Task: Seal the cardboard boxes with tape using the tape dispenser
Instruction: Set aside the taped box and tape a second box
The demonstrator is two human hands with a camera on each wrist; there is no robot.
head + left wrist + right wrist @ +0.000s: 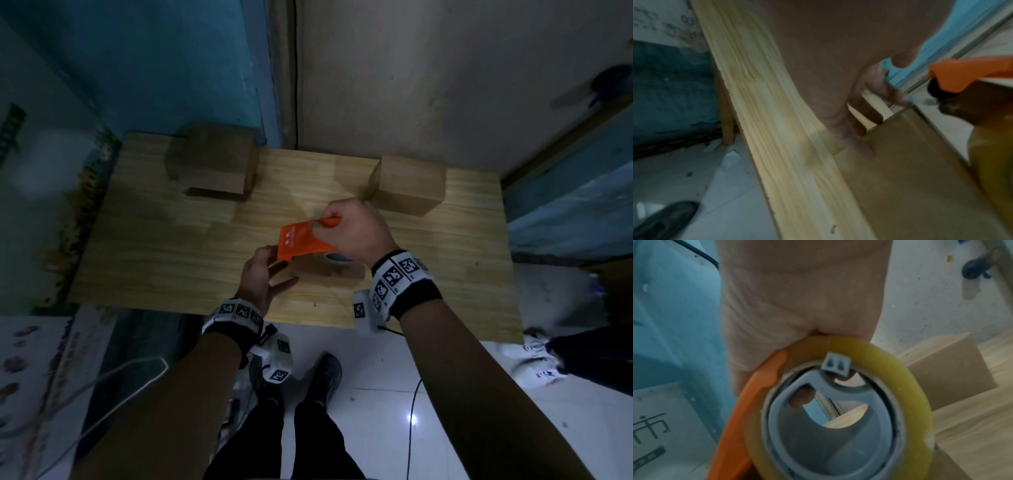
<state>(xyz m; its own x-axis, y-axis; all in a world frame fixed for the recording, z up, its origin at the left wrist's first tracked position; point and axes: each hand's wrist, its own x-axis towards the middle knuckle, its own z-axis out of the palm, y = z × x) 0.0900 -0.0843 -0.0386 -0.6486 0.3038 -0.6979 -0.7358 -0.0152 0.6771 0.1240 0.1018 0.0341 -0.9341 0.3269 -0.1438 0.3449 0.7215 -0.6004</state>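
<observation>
Table (154, 246): three boxes; near box (329, 270) sits under my hands. Right hand (356, 229) grip closed round orange tape dispenser (301, 241), held over box top. Left hand (263, 277) fingers straight, steadying box's left edge. Risk: box skids w/ pull, tape (906, 386) lays crooked; left fingers near cutter.

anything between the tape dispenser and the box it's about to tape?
Nothing visible. The right hand grips the orange tape dispenser directly over the near cardboard box, with no object between them. The left hand touches the box's left side, beside the dispenser rather than under it. Whether the tape already touches the box is hidden.
</observation>
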